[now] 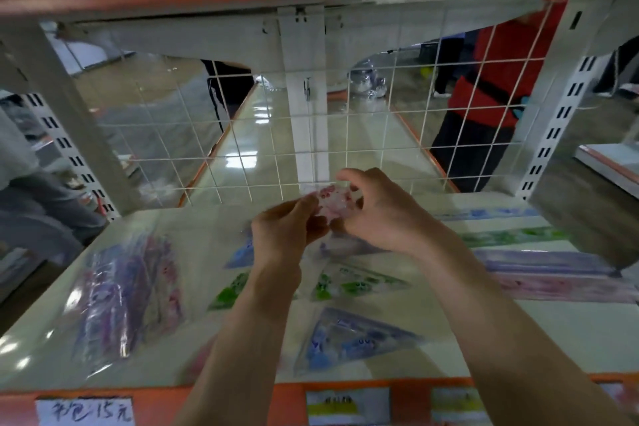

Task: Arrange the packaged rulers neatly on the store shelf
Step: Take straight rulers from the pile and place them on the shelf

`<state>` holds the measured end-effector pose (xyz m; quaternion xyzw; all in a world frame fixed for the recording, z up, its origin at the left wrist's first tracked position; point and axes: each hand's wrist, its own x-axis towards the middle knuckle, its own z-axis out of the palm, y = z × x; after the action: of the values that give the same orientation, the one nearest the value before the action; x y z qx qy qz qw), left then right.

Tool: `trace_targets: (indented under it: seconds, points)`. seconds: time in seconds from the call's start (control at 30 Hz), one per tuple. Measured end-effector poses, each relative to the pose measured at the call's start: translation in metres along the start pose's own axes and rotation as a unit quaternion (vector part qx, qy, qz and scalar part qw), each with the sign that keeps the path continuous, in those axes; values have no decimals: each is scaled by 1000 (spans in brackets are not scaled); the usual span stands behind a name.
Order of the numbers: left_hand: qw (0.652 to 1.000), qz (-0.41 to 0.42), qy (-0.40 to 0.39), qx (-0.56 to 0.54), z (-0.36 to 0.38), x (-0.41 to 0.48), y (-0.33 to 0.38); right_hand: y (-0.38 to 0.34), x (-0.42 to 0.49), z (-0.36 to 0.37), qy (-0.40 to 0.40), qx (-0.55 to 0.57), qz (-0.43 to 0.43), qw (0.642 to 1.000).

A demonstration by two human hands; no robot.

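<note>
- Both hands meet above the middle of the shelf: the left hand and right hand each pinch a pink pack with curled fingers and thumb, holding it up off the shelf, just in front of the grid.
- The pink pack is small and clear-wrapped; blur hides what is inside.
- At 8 o'clock from the hands, a pile of purple and pink packs lies on the shelf near its left edge.
- At 6 o'clock, between the forearms, a blue triangle lies flat near the front edge, with a green triangle between it and the hands.
- At 3 to 4 o'clock, four long packs lie side by side, back to front: blue ruler, green ruler, purple ruler, pink ruler.
- Price tags sit on the orange front lip at 6 o'clock.
- Behind the grid at 1 o'clock stands a person in red.
</note>
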<state>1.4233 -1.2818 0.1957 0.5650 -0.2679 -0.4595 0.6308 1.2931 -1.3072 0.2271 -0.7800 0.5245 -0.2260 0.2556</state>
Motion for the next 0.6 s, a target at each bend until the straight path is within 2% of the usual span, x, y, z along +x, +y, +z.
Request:
trace_targets:
  seconds: [0.17, 0.33, 0.6]
  points:
    - [1000, -6, 12, -1, 9, 4, -1, 0, 8, -4, 1, -84, -23, 996]
    - [999, 1, 14, 29, 8, 10, -2, 11, 26, -13, -52, -103, -36, 993]
    - [988, 68, 68, 120, -9, 16, 4, 51, 78, -17, -100, -183, 28, 978]
